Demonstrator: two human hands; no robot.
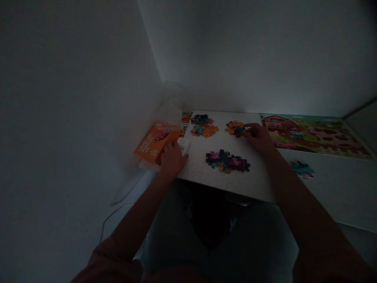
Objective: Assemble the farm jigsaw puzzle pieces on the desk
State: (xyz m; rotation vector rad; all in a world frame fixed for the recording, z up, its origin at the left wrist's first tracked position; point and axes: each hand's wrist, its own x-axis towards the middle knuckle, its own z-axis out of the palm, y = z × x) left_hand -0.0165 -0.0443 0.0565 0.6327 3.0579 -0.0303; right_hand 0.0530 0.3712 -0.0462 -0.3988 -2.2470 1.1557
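Observation:
My right hand (257, 137) reaches to the back of the white table. Thumb and fingertips are pinched on a dark blue puzzle piece (239, 130), at the edge of a small pile of orange puzzle pieces (232, 125). My left hand (171, 158) rests at the table's left side, fingers somewhat apart, beside an orange puzzle box (154, 142) and a white object with a printed label (183, 145). Between the hands, closer to me, lies a heap of dark and pink puzzle pieces (225, 160). Two more piles, one dark (200, 119) and one orange and teal (205, 130), lie at the back left.
A farm picture sheet (309, 133) lies along the back right, with a teal puzzle cluster (303, 169) in front of it. Clear plastic wrapping (169, 106) is behind the box. Walls close in at the left and back. A thin cable (110, 214) hangs at the lower left. The room is dim.

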